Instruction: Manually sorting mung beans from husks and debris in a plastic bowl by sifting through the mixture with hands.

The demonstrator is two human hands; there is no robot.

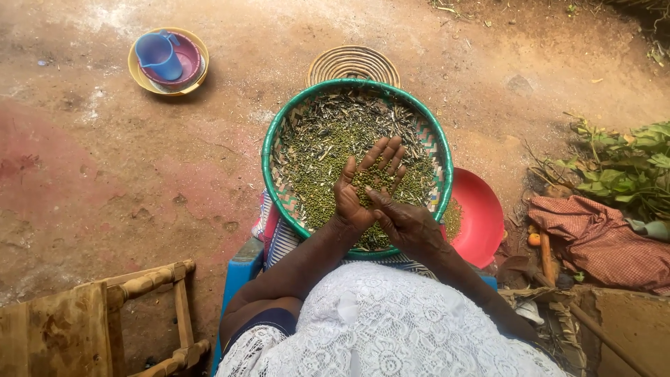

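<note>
A round woven tray with a green rim (272,132) rests on my lap, filled with small green grains (328,160) mixed with dry pod husks. My left hand (366,185) lies palm up over the tray, fingers spread, with a small heap of green grains in the palm. My right hand (408,223) is beside it, its fingers touching the grains on the left palm. A red bowl (481,216) holding some green grains sits just right of the tray, partly hidden under it.
A yellow bowl with a purple bowl and a blue jug (159,56) stands on the dirt ground at far left. A coiled mat (352,63) lies beyond the tray. A wooden stool (105,314) stands at lower left. Green plants (621,167) and a checked cloth (600,237) lie at right.
</note>
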